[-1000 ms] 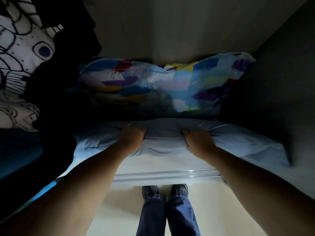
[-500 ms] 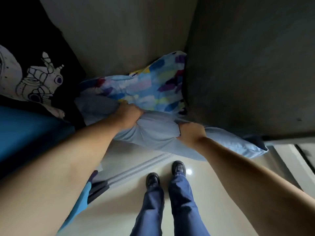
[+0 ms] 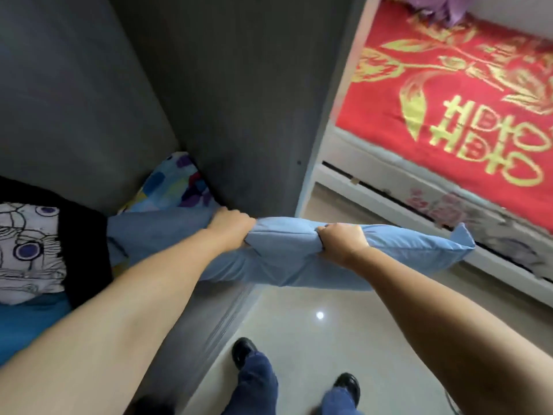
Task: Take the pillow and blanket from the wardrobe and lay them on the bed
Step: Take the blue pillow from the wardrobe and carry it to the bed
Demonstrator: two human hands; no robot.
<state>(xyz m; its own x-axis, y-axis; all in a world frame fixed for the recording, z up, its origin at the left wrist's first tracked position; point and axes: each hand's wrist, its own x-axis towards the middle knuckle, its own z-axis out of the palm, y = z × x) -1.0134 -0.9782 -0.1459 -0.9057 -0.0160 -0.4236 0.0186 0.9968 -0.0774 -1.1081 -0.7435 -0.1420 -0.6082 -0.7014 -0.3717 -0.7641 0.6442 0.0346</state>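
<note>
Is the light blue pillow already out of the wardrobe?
Partly out: the light blue pillow has its right end past the wardrobe edge, left end inside.

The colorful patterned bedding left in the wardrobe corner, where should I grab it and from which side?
Judging from this view, take the colorful patterned bedding by its upper front edge, coming from the open front of the wardrobe and slightly from the left. It is wedged into the corner against the dark side panel, so the right is blocked. The light blue pillow both hands hold covers its lower part, so clear that first.
</note>
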